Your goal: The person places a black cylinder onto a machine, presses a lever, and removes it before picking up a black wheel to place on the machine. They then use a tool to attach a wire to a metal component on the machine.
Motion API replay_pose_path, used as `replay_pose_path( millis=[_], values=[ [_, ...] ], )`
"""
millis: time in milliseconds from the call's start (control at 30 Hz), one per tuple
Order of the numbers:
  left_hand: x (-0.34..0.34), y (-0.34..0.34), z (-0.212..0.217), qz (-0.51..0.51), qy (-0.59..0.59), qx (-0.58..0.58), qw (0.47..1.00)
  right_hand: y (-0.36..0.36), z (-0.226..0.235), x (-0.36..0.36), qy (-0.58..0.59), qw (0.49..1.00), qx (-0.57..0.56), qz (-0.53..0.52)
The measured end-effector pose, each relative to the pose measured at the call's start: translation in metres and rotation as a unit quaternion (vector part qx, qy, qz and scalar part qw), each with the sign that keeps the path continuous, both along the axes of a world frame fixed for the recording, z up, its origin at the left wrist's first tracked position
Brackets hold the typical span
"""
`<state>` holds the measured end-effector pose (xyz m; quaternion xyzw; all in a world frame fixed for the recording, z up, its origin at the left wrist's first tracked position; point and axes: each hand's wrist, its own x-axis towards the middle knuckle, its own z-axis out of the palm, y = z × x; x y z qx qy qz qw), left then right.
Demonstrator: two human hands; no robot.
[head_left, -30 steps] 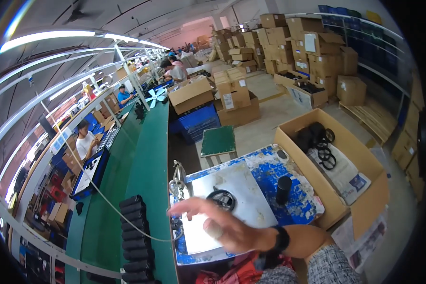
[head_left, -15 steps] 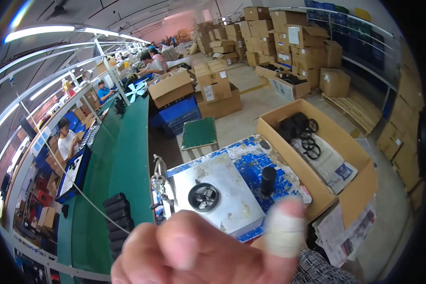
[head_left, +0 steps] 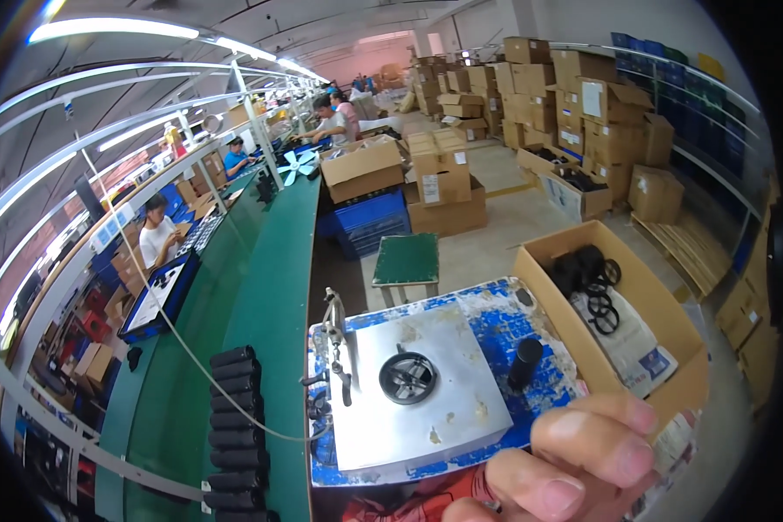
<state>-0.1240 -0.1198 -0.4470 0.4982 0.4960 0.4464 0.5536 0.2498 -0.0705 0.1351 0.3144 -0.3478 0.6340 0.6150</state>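
My right hand (head_left: 583, 452) is raised close in front at the lower right. Its fingers are loosely bent and apart, with nothing seen between them; the thumb is hard to make out. My left hand is out of view. Beyond the raised hand, a black spoked wheel (head_left: 408, 378) lies flat on a silvery metal plate (head_left: 435, 426). At the plate's left edge stands a metal clamp-like fixture (head_left: 334, 326) with a hose running to it. A black cylinder (head_left: 525, 364) stands on the worn blue-and-white tabletop (head_left: 496, 317), to the plate's right.
An open cardboard box (head_left: 539, 278) with black wheels (head_left: 604, 311) stands at the right. Several black cylindrical pieces (head_left: 235, 409) line the green bench (head_left: 261, 287) at left. A green-topped stool (head_left: 406, 259) stands beyond the table. Other people sit along the line; stacked cartons (head_left: 613, 113) fill the back.
My right hand has moved right and no longer covers the table's near edge; its bandaged thumb is no longer clearly seen. The whole view has shifted, with the scene sitting farther right.
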Motion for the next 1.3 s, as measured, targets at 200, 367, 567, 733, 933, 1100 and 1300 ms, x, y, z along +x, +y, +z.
replay_pose_path(
  millis=[200, 367, 567, 733, 933, 1100, 1300],
  values=[
    [0.037, 0.009, 0.152, -0.057, -0.017, -0.170, 0.984, -0.003, -0.032, 0.000, 0.025, 0.996, -0.076, 0.048],
    [0.102, -0.003, 0.371, -0.046, -0.273, -0.109, 0.955, 0.020, -0.103, -0.032, -0.077, 0.989, -0.100, -0.075],
    [0.102, 0.020, 0.359, 0.001, -0.265, -0.028, 0.964, 0.024, -0.185, -0.123, -0.370, 0.816, 0.186, -0.403],
    [0.104, 0.040, 0.350, 0.053, -0.257, 0.060, 0.963, 0.038, -0.226, -0.116, -0.333, 0.730, 0.348, -0.485],
    [0.115, 0.048, 0.334, 0.128, -0.259, 0.141, 0.947, 0.053, -0.297, -0.108, -0.361, 0.704, 0.342, -0.507],
    [0.117, 0.054, 0.318, 0.204, -0.252, 0.210, 0.922, 0.019, -0.244, -0.139, -0.335, 0.751, 0.134, -0.553],
    [0.123, 0.063, 0.300, 0.299, -0.239, 0.297, 0.875, 0.007, -0.238, -0.142, -0.397, 0.790, 0.099, -0.457]
  ],
)
